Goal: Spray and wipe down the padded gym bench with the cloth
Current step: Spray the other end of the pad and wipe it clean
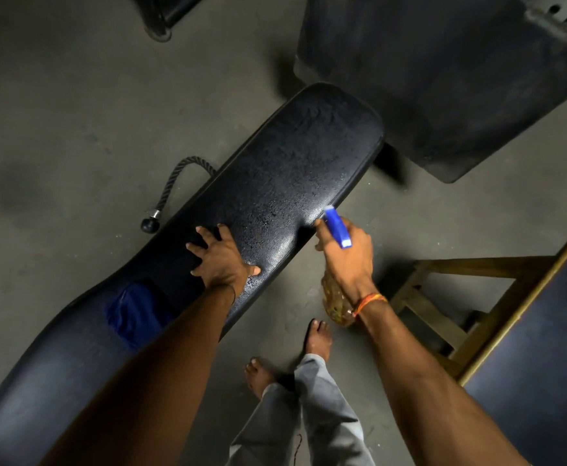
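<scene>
My left hand (220, 260) rests spread flat on the long black padded gym bench (275, 183), crumpled blue cloth (134, 314) lying behind it, right hand (346, 253) gripping a blue-topped spray bottle (337, 228).

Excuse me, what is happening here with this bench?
A person is cleaning a black padded gym bench. The right hand holds a spray bottle with a blue head, aimed at the far half of the pad, which is already covered in droplets. The left hand lies flat and empty on the middle of the pad. A blue cloth lies on the near half of the bench, beside the left forearm and not held, so wiping has not started.
</scene>
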`<action>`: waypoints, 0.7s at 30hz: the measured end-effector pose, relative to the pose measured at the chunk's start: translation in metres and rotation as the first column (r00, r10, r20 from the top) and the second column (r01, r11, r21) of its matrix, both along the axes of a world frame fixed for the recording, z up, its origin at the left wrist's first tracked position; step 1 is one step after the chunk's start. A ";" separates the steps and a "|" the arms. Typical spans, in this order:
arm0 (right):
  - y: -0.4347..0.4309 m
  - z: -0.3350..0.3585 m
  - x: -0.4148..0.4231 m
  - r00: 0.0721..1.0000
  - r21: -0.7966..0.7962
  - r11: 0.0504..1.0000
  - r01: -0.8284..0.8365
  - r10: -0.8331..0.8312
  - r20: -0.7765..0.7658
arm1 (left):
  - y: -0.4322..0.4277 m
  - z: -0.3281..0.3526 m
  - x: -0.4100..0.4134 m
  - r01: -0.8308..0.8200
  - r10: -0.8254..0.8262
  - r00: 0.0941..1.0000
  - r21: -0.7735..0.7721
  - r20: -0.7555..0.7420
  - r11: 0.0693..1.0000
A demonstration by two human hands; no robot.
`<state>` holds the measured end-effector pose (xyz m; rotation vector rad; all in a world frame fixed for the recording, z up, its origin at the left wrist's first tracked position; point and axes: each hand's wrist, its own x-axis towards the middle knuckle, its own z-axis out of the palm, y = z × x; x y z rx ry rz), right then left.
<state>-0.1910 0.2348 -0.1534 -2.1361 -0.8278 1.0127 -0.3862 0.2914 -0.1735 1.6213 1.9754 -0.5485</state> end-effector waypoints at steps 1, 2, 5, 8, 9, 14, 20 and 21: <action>0.005 0.001 0.006 0.999 -0.001 0.999 0.036 -0.036 0.027 | 0.000 -0.001 0.000 0.003 -0.003 1.000 0.001 -0.001 1.000; 0.009 0.002 0.012 0.996 0.006 0.998 0.067 -0.067 0.059 | 0.000 -0.001 0.000 0.001 -0.001 1.000 0.002 0.000 1.000; 0.015 0.004 0.027 0.982 0.033 0.988 0.153 -0.156 0.104 | 0.001 -0.001 -0.001 -0.004 0.004 1.000 0.003 0.003 1.000; 0.011 0.003 0.036 0.964 0.024 0.976 0.217 -0.218 0.149 | 0.000 0.000 0.000 -0.001 0.001 1.000 0.006 -0.003 1.000; 0.008 0.002 0.037 0.960 0.014 0.973 0.230 -0.229 0.164 | 0.000 0.000 0.000 0.001 -0.001 1.000 0.006 -0.007 1.000; -0.016 -0.002 0.030 0.957 0.024 0.959 0.282 -0.283 0.058 | -0.001 -0.001 -0.003 0.007 -0.007 1.000 0.012 0.016 1.000; -0.043 0.001 -0.009 0.998 -0.012 0.999 0.053 -0.053 -0.018 | -0.004 -0.004 -0.008 -0.004 0.002 0.999 0.031 0.054 1.000; -0.045 0.003 -0.017 0.999 -0.002 1.000 0.027 -0.027 -0.029 | -0.005 -0.003 -0.010 -0.002 0.000 0.998 0.034 0.067 0.999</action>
